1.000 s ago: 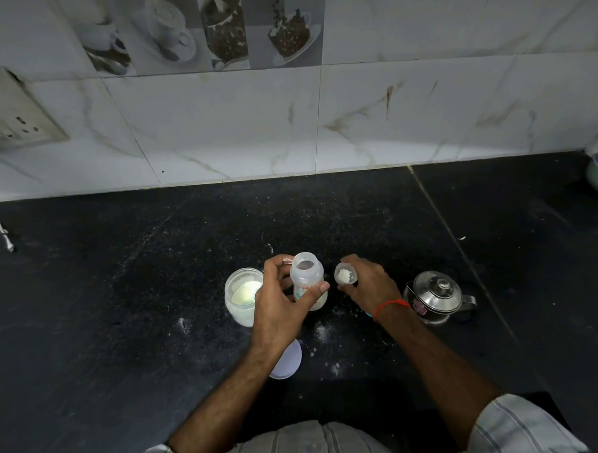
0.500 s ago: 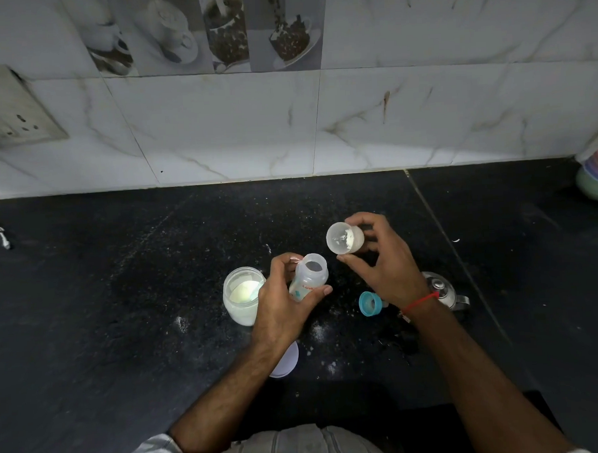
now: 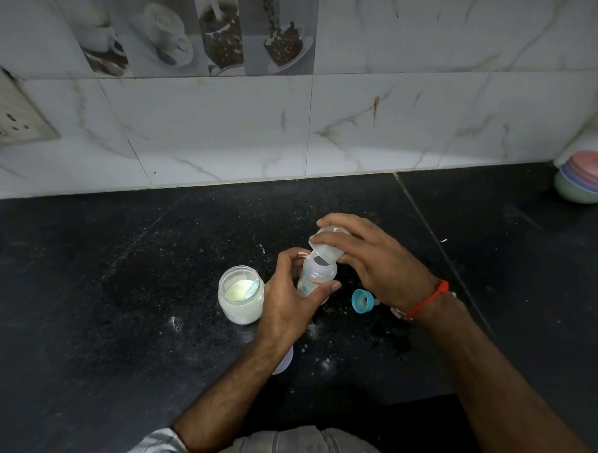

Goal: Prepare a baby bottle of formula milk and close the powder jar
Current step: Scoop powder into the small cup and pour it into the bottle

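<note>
My left hand grips a small clear baby bottle, tilted toward the right on the black counter. My right hand holds a small translucent cap tipped over, its mouth against the bottle's open neck. To the left stands the open glass powder jar with white powder and a scoop inside. A pale round lid lies under my left forearm, mostly hidden. A teal bottle ring lies just right of the bottle.
Spilled powder speckles the counter near the bottle. Stacked coloured bowls sit at the far right by the tiled wall. A wall socket is at upper left. The small steel pot is hidden behind my right wrist.
My right hand lifted the small cap from the counter, then brought it down and tipped it onto the bottle's neck. The left hand tilted the bottle. The teal ring came into view.
</note>
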`<state>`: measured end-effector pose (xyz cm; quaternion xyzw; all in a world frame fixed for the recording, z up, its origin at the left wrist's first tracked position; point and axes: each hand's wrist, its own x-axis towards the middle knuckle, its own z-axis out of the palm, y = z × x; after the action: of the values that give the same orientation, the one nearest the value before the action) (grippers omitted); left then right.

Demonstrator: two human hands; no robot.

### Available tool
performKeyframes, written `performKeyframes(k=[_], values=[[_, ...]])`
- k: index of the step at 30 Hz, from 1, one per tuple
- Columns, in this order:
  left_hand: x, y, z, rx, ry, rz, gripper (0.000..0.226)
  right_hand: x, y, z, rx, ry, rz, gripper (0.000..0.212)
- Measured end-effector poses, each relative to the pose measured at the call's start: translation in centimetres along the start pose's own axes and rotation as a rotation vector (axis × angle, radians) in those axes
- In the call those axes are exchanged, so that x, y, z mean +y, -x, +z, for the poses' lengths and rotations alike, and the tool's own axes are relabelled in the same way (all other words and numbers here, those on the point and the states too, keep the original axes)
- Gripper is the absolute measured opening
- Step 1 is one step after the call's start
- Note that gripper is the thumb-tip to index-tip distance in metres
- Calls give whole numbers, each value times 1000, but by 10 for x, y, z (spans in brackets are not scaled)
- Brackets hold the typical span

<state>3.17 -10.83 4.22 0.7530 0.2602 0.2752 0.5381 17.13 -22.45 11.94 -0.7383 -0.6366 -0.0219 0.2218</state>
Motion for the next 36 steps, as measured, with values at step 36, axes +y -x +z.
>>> performKeyframes(k=[36], values=[[-13, 5, -14, 38, -5, -98, 57, 55, 2, 99, -181, -206, 731, 58]])
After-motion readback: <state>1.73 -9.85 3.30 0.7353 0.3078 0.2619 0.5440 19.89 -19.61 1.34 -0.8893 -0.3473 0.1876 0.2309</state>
